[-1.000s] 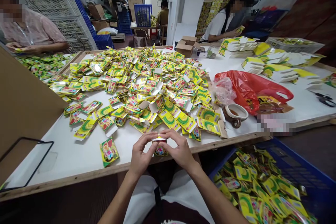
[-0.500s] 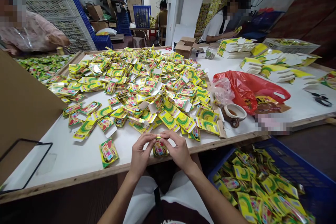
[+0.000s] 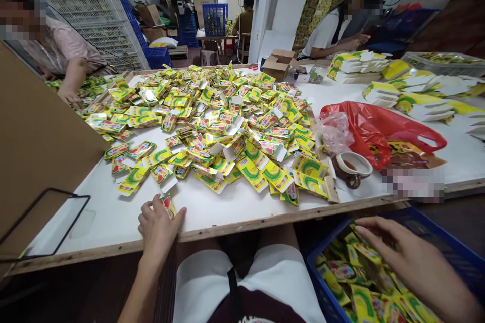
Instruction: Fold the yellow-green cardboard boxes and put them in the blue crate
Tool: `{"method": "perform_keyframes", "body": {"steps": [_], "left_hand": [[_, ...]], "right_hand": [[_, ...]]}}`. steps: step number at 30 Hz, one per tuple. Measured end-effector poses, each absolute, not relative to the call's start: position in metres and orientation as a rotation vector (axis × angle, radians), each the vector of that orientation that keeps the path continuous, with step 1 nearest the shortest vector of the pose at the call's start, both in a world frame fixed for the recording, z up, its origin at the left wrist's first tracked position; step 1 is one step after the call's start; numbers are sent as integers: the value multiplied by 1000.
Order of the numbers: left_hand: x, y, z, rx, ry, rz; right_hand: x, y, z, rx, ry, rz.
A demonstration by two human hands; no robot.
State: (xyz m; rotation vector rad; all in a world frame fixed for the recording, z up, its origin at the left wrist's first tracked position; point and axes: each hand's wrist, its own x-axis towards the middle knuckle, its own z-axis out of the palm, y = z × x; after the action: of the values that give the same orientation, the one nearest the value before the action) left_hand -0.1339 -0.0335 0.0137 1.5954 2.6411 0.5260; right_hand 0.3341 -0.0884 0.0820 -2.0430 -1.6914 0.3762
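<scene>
My left hand [image 3: 159,223] reaches over a small yellow-green candy box [image 3: 167,205] near the table's front edge. Its fingers lie along the left side of the box, and the thumb stands out to the right, apart from it. Over a blue basket [image 3: 312,267] at the lower right is my right hand [image 3: 407,250], slightly blurred. Its thumb and forefinger are stretched out and parted, with no box plainly held; the other fingers are partly hidden. Filled boxes [image 3: 364,303] lie loose in that basket.
A heap of similar boxes [image 3: 227,126] covers the table's middle. To its right are a brown cup [image 3: 352,180] and a red plastic bag [image 3: 364,126]. A cardboard panel [image 3: 45,151] and a black wire frame [image 3: 71,227] stand left. Co-workers sit across the table.
My hands have parted from the box they both pinched in front of me. The left has gone to the box on the table, the right over the basket. The view has shifted slightly left.
</scene>
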Motion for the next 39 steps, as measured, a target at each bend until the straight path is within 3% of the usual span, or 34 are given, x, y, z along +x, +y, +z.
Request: {"method": "perform_keyframes", "body": {"steps": [7, 10, 22, 33, 39], "left_hand": [[-74, -46, 24, 1494, 2107, 1235], [-23, -59, 22, 1623, 1779, 1346], [-22, -42, 17, 1681, 1186, 1256], [-16, -33, 24, 1459, 1201, 1368], [-17, -29, 26, 1638, 1104, 1305]], "right_hand": [[176, -63, 59, -1398, -1574, 989], [129, -50, 46, -1180, -1400, 1104], [140, -33, 27, -1111, -1466, 911], [143, -26, 32, -1084, -1517, 792], [145, -25, 33, -1037, -1601, 782]]}}
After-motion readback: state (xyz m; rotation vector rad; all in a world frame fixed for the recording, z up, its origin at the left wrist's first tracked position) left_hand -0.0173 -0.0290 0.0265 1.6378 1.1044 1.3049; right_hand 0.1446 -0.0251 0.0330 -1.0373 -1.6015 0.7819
